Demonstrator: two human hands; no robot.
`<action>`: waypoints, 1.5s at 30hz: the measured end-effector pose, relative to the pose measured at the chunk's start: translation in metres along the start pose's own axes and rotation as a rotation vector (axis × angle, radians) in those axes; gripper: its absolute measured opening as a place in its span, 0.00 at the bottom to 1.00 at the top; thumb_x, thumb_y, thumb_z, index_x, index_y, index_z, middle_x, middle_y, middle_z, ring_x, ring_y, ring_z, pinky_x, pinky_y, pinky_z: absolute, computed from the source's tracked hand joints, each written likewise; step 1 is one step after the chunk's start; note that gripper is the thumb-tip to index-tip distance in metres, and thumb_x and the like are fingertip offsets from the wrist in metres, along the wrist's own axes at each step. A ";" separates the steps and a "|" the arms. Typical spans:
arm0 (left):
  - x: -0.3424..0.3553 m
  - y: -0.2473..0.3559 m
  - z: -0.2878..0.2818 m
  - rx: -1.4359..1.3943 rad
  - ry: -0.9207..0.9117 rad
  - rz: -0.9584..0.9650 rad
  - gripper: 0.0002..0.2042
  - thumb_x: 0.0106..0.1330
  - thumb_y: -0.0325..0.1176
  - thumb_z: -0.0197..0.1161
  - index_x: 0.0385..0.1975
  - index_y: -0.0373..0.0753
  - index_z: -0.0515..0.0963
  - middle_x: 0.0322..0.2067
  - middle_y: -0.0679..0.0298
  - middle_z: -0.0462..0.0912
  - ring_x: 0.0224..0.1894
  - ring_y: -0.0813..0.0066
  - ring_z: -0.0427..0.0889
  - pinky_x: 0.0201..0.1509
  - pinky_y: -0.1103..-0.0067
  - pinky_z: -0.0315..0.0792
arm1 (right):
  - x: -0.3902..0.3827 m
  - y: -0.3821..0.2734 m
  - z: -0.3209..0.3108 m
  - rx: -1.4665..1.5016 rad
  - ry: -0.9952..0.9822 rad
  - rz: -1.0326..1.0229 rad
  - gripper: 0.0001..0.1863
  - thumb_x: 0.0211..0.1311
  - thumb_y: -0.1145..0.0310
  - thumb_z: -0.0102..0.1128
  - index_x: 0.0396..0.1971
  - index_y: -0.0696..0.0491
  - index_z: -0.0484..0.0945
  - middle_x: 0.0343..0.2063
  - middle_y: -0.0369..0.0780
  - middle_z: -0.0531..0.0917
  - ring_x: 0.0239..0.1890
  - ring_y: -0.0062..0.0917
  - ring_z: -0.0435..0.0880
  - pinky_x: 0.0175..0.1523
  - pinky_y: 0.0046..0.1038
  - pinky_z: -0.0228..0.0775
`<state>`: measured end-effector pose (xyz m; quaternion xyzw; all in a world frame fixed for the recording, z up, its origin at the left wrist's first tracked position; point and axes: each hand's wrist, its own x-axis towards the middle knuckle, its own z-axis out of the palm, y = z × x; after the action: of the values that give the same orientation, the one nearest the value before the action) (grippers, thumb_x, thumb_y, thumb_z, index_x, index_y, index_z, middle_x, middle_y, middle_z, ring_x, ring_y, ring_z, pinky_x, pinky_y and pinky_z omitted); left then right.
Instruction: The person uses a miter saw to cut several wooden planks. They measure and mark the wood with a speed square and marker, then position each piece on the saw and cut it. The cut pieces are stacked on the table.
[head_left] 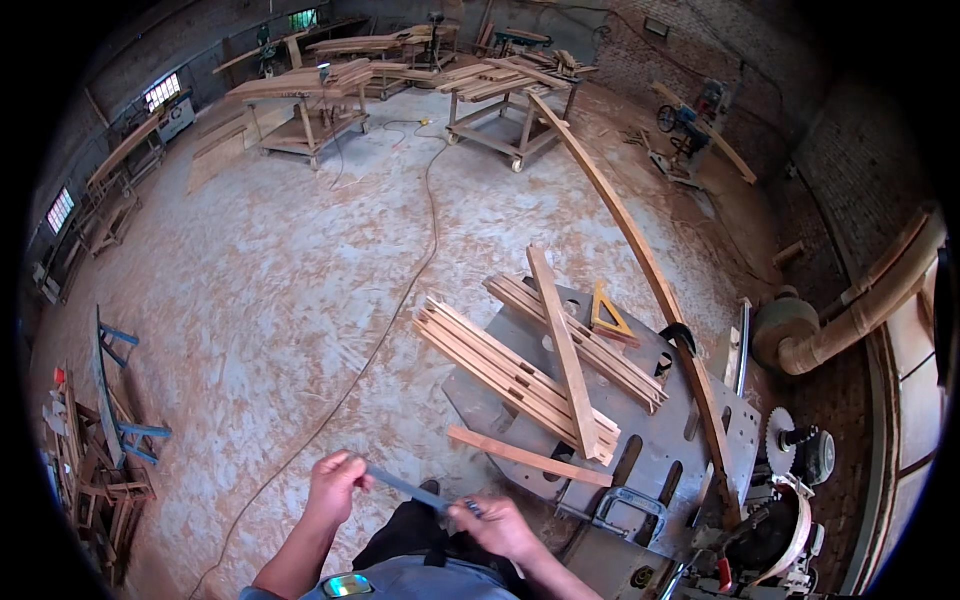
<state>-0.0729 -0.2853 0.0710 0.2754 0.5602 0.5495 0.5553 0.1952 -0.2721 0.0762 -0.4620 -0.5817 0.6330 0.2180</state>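
Observation:
In front of my body, a flat, narrow grey metal strip (405,487) spans the gap between my two hands. My left hand (337,487) pinches its far left end, with the fingers closed. At the other end my right hand (494,524) is closed round it near a small dark part. Whether the strip is a file or a rule, I cannot tell. To the right of the hands stands a grey metal machine table (640,450). A loose wooden strip (530,456) lies along its near edge, closest to my right hand.
Bundled grooved wood strips (500,370), a crossing board (562,350) and a yellow triangular square (609,318) lie on the machine table. A blue-grey clamp (630,515) sits at its edge, with a circular saw blade (780,440) beyond. A cable (365,365) crosses the floor.

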 end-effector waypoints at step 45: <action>-0.360 -0.099 -0.145 -0.525 1.286 0.240 0.10 0.69 0.36 0.57 0.30 0.37 0.77 0.22 0.74 0.74 0.26 0.89 0.70 0.30 0.84 0.66 | -0.025 -0.002 0.406 -0.645 -1.639 -0.322 0.10 0.63 0.70 0.59 0.24 0.57 0.78 0.17 0.32 0.77 0.20 0.12 0.72 0.25 0.19 0.64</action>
<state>-0.0937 -0.6856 0.0627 -0.1872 0.5920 0.7778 0.0980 -0.1343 -0.5092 0.0438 0.1835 -0.7624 0.5316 -0.3201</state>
